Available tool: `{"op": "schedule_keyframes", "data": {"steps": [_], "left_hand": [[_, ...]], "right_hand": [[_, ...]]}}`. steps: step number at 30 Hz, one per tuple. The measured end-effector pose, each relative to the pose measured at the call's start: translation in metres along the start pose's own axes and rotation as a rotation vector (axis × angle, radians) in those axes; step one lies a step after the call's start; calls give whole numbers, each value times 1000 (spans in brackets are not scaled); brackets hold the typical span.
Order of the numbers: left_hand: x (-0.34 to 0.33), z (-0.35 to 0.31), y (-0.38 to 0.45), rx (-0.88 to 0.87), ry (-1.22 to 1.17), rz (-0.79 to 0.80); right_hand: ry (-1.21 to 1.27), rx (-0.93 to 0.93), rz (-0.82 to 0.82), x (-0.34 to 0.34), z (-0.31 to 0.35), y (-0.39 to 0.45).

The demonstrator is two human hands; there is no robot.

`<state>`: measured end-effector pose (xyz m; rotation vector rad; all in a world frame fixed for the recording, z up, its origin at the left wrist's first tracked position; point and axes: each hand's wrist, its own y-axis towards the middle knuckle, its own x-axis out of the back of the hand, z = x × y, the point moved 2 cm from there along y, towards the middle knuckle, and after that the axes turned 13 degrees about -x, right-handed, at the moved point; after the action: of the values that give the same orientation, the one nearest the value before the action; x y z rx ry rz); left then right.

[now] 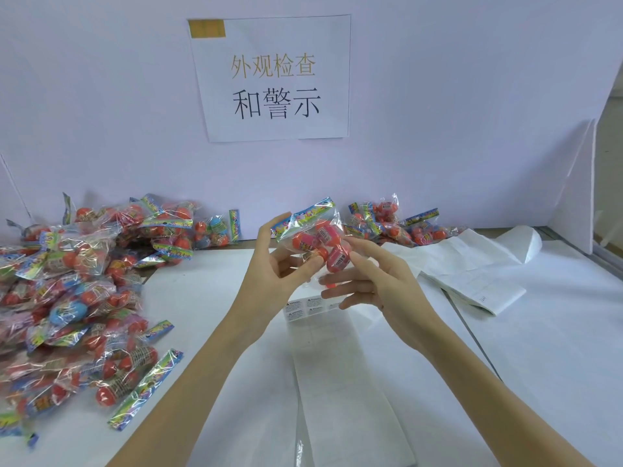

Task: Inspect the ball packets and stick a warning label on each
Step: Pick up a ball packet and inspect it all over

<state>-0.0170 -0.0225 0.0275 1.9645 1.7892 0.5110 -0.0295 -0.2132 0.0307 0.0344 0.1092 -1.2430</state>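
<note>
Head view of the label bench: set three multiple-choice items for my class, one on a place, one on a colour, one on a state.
1. Where does the big heap of ball packets lie?
A. the person's left
B. the person's right
C. under the sign

2. What colour are most balls in the held packet?
A. green
B. red-orange
C. white

3. How is the held packet placed?
A. flat on the table
B. raised above the label sheet
C. on the heap

Key: 1 A, the heap fills the left edge. 2 B, red-orange shows through the clear wrap. 3 B, left hand and right hand hold it up.
</note>
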Motion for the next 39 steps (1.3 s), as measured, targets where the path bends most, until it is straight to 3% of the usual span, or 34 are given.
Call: {"op": "schedule_keyframes", "data": {"steps": [7,20,29,33,39], "left_hand": [[2,1,0,25,43,-53],[5,5,2,37,-34,-12],[4,1,2,15,-51,-13],[0,-1,0,-15,-63,44],[-3,-1,0,-17,-36,35]], "right_hand": [[-306,251,-282,-2,-11,0],[-334,306,-277,-3,-12,3],[-300,212,-292,-2,-13,4],[-148,84,-200,-7,-10,4],[32,-47,-191,-3,-11,4]]}}
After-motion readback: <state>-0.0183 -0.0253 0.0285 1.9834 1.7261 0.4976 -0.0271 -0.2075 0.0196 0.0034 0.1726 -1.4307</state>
